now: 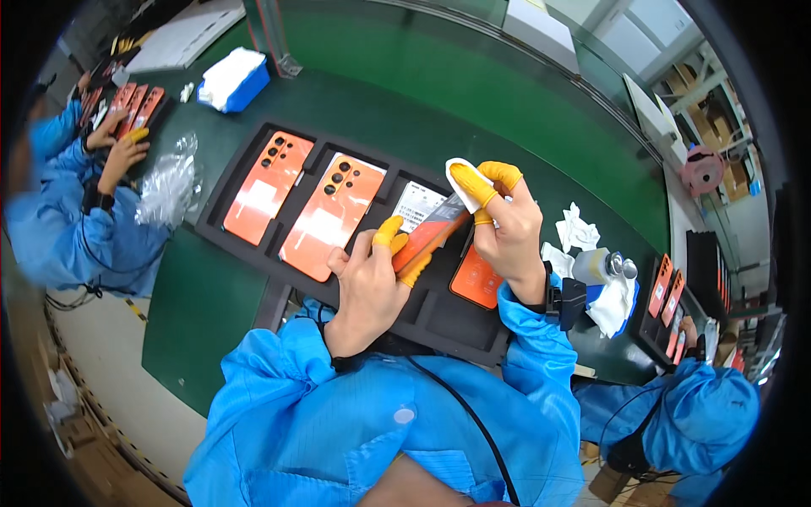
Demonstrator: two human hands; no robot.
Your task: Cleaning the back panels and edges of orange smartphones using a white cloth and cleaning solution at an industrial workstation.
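My left hand [372,283], with yellow finger cots on some fingers, grips an orange smartphone [431,238] by its lower end and holds it tilted above a black foam tray [291,269]. A small white wiping cloth [453,169] is pinched in my right hand [514,226], also in yellow finger cots, at the phone's upper end. Whether the cloth touches the phone is hard to tell. Two orange phones, one at the far left [269,188] and one beside it [334,218], lie camera side up in the tray. Another orange phone [476,277] lies partly under my right wrist.
A blue bin [245,89] with white cloths stands at the back left, near a crumpled clear plastic bag [169,184]. To the right are loose white cloths [577,228], a bottle [594,266] and another blue bin. Co-workers in blue handle orange phones on both sides.
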